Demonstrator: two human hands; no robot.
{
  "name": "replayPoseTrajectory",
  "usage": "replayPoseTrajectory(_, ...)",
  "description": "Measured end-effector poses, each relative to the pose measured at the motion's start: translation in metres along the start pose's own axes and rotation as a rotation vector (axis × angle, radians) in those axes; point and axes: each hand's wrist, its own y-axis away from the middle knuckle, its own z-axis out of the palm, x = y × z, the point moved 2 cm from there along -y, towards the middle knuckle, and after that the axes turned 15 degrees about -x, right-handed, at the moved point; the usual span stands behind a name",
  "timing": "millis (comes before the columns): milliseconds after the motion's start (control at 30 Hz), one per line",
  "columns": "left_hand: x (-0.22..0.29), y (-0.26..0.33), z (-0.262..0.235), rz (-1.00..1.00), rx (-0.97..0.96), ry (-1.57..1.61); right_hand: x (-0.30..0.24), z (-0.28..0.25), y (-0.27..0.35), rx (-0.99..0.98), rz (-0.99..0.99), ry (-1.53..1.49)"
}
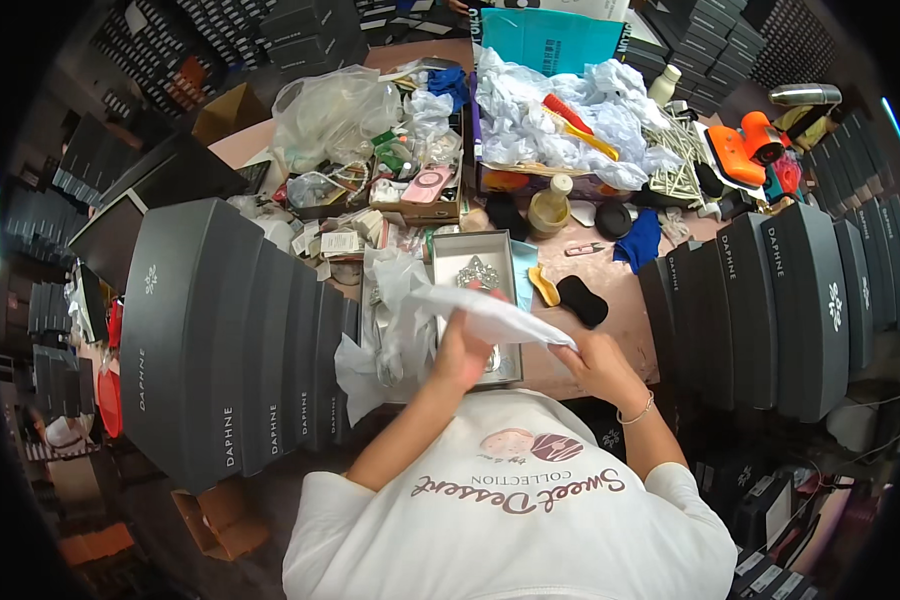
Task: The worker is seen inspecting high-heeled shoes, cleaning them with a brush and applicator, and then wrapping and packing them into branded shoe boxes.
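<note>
A folded sheet of white tissue paper (500, 318) stretches between my two hands, above an open grey shoebox (511, 366). My right hand (602, 370) pinches the paper's right end. Under its middle is my left hand (458, 355), closed on it, with the fingers partly hidden by the sheet. Inside the shoebox a silver, jewelled shoe ornament (478, 272) shows past the paper; the rest of the contents is mostly covered. Loose, crumpled tissue paper (370, 365) lies over the area left of the shoebox.
Dark shoebox stacks stand at left (210, 350) and right (760, 310). Beyond are a carton of crumpled paper (530, 110), a jar (549, 208), a black pad (582, 302), a yellow pad (543, 286), a blue cloth (637, 240) and an orange tape dispenser (736, 157).
</note>
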Motion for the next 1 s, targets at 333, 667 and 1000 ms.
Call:
replayPoseTrajectory(333,0.021,-0.011,-0.013,0.022,0.288,-0.354,0.039,0.038,-0.038,0.302,-0.367,-0.317)
replayPoseTrajectory(667,0.124,0.042,-0.086,0.436,0.57,-0.575,0.043,0.017,-0.085,0.19,-0.16,0.002)
replayPoseTrajectory(1000,0.083,-0.003,0.01,-0.408,-0.31,-2.167,-0.001,0.018,-0.079,-0.094,-0.423,0.233)
